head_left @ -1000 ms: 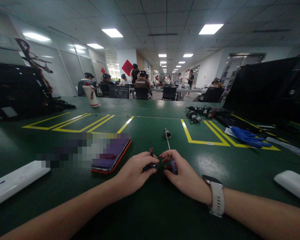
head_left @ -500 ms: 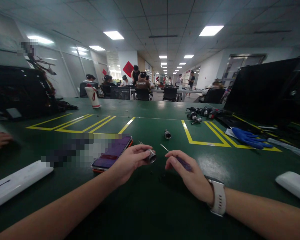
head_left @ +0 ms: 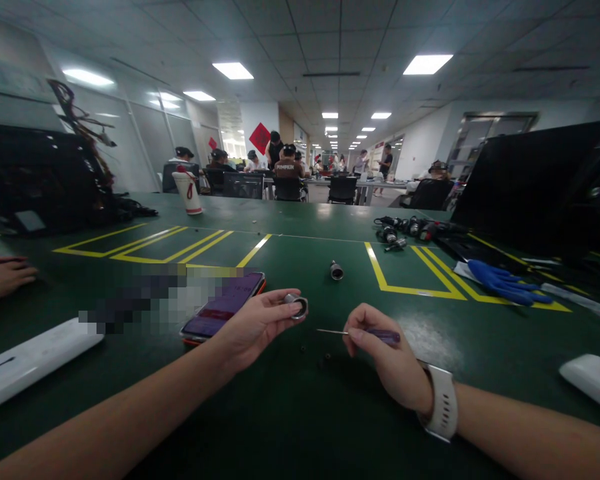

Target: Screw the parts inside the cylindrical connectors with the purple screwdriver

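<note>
My left hand [head_left: 253, 327] is raised a little above the green table [head_left: 300, 413] and pinches a small round metal part [head_left: 297, 306] between thumb and fingers. My right hand [head_left: 385, 353], with a white watch on the wrist, grips a thin purple-handled screwdriver [head_left: 375, 335] whose shaft points left toward the left hand. Tiny dark screws [head_left: 325, 359] lie on the table between the hands. A small metal cylinder [head_left: 336, 270] lies farther out on the table.
A phone [head_left: 225, 308] with an orange edge lies left of my left hand. White flat devices [head_left: 30, 360] sit at both sides. Another person's hand [head_left: 3, 277] rests at far left. Blue gloves [head_left: 505, 281], a cluster of small cylinders [head_left: 405, 230], a cup [head_left: 190, 193] and a black bag stand farther back.
My left hand lifted the round metal part off the table and turned its face toward me. My right hand swung the screwdriver from upright to pointing left. Another person's hand appeared at far left.
</note>
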`<state>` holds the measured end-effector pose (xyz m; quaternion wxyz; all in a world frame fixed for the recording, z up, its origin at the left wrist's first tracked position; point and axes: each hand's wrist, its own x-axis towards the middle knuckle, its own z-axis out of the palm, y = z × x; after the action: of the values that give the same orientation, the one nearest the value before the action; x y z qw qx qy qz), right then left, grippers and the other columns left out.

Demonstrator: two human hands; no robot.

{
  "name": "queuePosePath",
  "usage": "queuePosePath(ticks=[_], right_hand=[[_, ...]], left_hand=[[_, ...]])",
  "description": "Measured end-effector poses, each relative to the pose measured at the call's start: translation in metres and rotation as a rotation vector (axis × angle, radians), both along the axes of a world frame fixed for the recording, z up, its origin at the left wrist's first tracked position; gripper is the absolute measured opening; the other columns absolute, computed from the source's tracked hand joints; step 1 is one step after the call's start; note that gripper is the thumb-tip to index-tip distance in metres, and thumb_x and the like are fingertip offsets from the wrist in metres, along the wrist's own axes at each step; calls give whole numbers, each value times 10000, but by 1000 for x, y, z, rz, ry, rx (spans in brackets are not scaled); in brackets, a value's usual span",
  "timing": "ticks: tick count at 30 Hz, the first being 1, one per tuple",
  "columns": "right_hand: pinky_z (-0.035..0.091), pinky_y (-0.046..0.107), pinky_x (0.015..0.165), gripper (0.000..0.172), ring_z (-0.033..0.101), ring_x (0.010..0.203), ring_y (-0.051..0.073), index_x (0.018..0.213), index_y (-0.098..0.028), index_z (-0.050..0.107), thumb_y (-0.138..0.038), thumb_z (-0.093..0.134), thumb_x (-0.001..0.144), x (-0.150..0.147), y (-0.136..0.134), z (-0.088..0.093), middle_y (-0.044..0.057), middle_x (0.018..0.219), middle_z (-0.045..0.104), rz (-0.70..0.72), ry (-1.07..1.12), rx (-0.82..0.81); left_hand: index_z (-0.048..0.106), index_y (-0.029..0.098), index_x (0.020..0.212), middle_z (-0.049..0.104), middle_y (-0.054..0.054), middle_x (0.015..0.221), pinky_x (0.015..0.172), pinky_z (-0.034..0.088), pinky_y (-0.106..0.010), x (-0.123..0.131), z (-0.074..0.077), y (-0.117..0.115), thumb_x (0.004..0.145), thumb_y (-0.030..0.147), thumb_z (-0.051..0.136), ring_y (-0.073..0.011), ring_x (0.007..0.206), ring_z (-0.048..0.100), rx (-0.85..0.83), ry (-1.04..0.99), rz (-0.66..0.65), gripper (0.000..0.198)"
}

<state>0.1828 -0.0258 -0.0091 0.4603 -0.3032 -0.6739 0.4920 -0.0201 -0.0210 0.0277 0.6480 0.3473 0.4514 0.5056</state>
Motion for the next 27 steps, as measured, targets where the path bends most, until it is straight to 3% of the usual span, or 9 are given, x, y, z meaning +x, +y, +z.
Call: queuePosePath(ticks=[5,9,18,27], right_hand=[[354,251,558,130,450,570,119,709,-175,482,-267,489,801,-2,-5,10,-19,605,495,115,-161,-33],[360,246,567,119,457,585,118,717,-172,486,-249,479,809,-4,-6,14,-16,620,506,114,-242,-22],[358,231,539,123,456,552,108,661,-177,477,-207,488,780,-5,-7,13,-29,571,493,115,-276,8],[353,229,470,112,438,448,97,576,-180,469,-158,496,683,-20,9,47,-50,477,461,215,-412,-78]], left_hand=[[578,82,1047,688,-111,922,804,530,-251,1,-2,-1,743,-47,560,-164,830,670,-1,-1,-19,331],[553,74,1072,680,-119,940,794,536,-248,3,-1,-2,760,-38,544,-169,856,665,11,17,-5,332],[626,104,898,682,-83,889,854,514,-290,1,-5,-2,746,-17,585,-151,825,660,29,-7,-12,199],[607,78,974,676,-86,865,841,517,-288,8,0,-4,742,-45,562,-149,784,660,-49,42,63,267]])
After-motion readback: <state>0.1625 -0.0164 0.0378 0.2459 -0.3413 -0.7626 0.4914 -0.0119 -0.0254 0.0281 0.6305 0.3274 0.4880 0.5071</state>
